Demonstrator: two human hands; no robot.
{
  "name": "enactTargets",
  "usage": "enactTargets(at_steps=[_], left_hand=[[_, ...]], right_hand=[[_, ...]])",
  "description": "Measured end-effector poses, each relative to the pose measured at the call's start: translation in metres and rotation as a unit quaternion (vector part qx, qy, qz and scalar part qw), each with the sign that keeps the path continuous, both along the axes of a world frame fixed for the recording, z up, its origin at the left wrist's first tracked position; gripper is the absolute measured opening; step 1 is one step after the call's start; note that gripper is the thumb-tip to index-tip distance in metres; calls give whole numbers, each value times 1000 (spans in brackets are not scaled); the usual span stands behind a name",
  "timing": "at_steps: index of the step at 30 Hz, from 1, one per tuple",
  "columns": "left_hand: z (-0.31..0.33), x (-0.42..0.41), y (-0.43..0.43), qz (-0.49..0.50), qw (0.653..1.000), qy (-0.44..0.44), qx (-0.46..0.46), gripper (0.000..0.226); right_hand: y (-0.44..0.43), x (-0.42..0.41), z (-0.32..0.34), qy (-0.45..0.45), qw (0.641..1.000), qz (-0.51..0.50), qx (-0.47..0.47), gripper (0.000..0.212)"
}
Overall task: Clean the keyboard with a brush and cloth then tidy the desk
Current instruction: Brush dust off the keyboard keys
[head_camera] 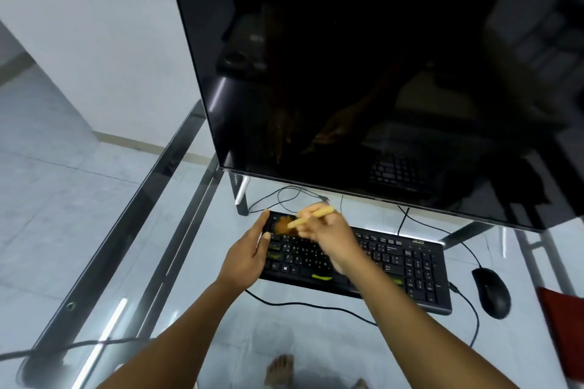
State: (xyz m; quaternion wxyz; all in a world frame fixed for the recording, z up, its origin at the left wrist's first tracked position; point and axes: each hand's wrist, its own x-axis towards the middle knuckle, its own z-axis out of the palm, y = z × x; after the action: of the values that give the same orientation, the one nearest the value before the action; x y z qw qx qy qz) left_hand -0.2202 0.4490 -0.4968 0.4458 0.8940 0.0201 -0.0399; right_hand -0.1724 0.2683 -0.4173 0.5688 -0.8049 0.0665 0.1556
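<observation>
Head view showed our right hand [328, 240] pinching the brush [311, 217], its bristles on the far-left corner of the keyboard [407, 265]. Our left hand [249, 249] gripped the keyboard's left edge on the glass desk [316, 335]. We judged that short, light strokes toward the edge were best.

Black monitor [363, 73] (screen dark), wired mouse [493, 292]
</observation>
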Motion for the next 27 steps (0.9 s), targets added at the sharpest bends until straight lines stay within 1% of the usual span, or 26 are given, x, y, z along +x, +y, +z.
enactTargets(at_steps=[1, 2, 3, 4, 5, 7, 8, 9, 10, 11, 12, 14, 15, 16, 17, 18, 19, 21, 22, 23, 24, 25, 26, 27], left_hand=[[0, 0, 0, 0, 1000, -1, 1, 50], [1, -1, 0, 0, 1000, 0, -1, 50], [3, 0, -1, 1, 1000, 2, -7, 50], [4, 0, -2, 5, 1000, 5, -16, 50], [5, 1, -3, 9, 1000, 8, -25, 49], [5, 1, -3, 19, 999, 10, -35, 47], [6, 1, -3, 22, 999, 11, -36, 47], [6, 1, -4, 24, 999, 11, -36, 47], [5, 1, -4, 24, 999, 11, -36, 47], [5, 1, -5, 25, 999, 10, -35, 47], [4, 1, -5, 26, 999, 8, -33, 46], [2, 0, -5, 26, 999, 3, -26, 47], [1, -1, -6, 25, 999, 1, -22, 49], [1, -1, -6, 23, 1000, 0, -20, 49], [1, -1, -6, 20, 1000, 1, -20, 49], [2, -1, -6, 15, 1000, 0, -20, 49], [1, 0, -6, 11, 1000, -1, -16, 49], [2, 0, -6, 4, 1000, -3, -7, 50], [2, 0, -5, 4, 1000, -6, -7, 50], [2, 0, -5, 5, 1000, -7, -10, 50], [2, 0, -6, 5, 1000, -8, -11, 50], [3, -1, -7, 7, 1000, -9, -12, 50], [4, 0, -8, 9, 1000, -11, -12, 50], [4, 0, -8, 11, 1000, -11, -12, 50]], right_hand=[[6, -1, -3, -23, 999, 14, -32, 12], [11, 0, -2, -77, 995, -9, -64, 13], [14, 0, 0, -136, 986, -43, -81, 13], [14, 0, 1, -165, 982, -55, -74, 13], [15, -1, 0, -162, 984, -41, -58, 13], [19, -7, -2, -88, 995, 45, -32, 13], [19, -10, -4, -78, 994, 60, -54, 12], [17, -10, -8, -92, 992, 38, -74, 12], [14, -10, -8, -116, 989, -12, -87, 12], [9, -9, -7, -130, 987, -53, -79, 13], [6, -9, -6, -130, 988, -53, -66, 12], [3, -12, -7, -70, 997, 5, -24, 12], [0, -13, -7, -65, 997, 15, -41, 13], [-4, -13, -7, -93, 994, -7, -65, 15], [-11, -12, -7, -119, 989, -52, -77, 16], [-19, -12, -8, -138, 984, -84, -74, 15], [-26, -14, -7, -134, 985, -86, -61, 14], [-33, -19, -4, -64, 998, -9, -16, 13], [-37, -23, -3, -49, 998, 21, -32, 13], [-42, -24, -4, -63, 997, 12, -50, 13], [-47, -26, -4, -109, 990, -23, -88, 12], [-52, -29, -3, -149, 982, -61, -99, 14], [-54, -33, -2, -156, 981, -66, -93, 16], [-53, -38, -1, -129, 989, -44, -57, 15]])
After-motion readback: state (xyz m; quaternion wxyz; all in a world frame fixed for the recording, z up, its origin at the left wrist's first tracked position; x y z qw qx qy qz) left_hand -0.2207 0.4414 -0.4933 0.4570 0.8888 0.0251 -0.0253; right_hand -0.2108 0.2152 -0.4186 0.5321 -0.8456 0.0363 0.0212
